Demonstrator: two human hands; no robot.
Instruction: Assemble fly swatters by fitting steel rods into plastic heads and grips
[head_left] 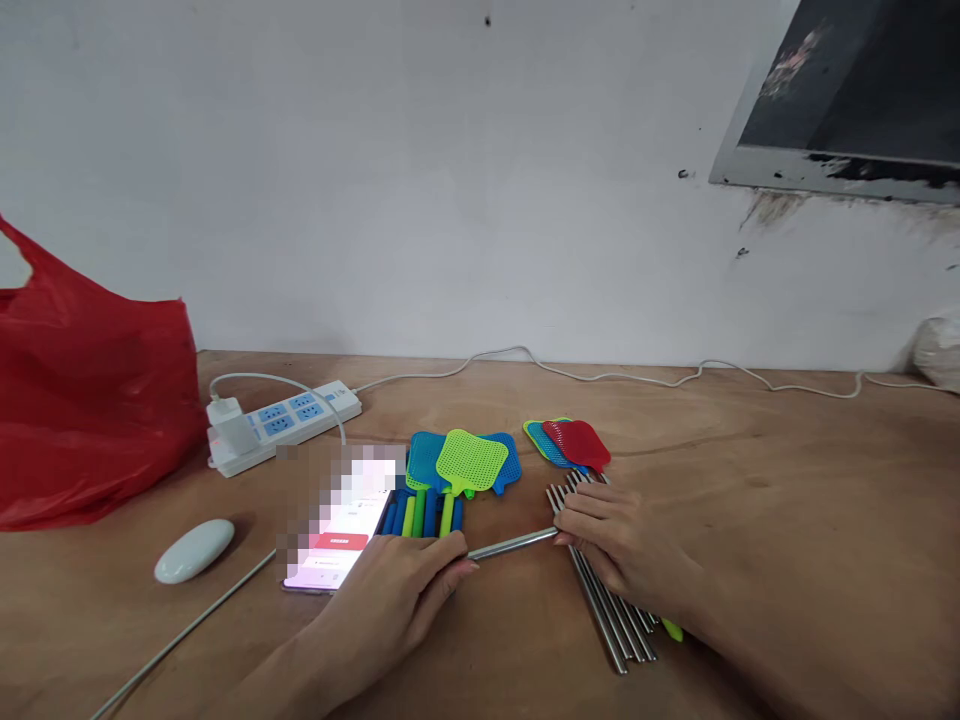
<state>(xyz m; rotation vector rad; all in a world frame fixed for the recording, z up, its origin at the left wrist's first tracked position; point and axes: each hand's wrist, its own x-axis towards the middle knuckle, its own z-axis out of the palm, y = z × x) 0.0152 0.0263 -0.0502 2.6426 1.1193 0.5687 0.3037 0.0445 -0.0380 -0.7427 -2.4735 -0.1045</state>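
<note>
Silvery metal thin rod [514,543] is pinched at either end by the left hand [409,580] and right hand [611,530], over a brown wooden desk [795,480]; its tips are covered. More rods [611,610] are partly hidden beneath the right hand. Smooth coloured handles [418,515] and perforated plastic swatter heads [472,460] are laid beyond. The phone [337,540] is partly pixelated, a crinkled red bag [97,400] cropped, the pale wall [375,200] pitted.

I watch through a single camera worn on the person's head, facing forward and angled down over the tabletop [795,510]. The hands [401,575] are close, low in my view and around its middle; beyond, the wall [360,180] fills roughly the upper half.
</note>
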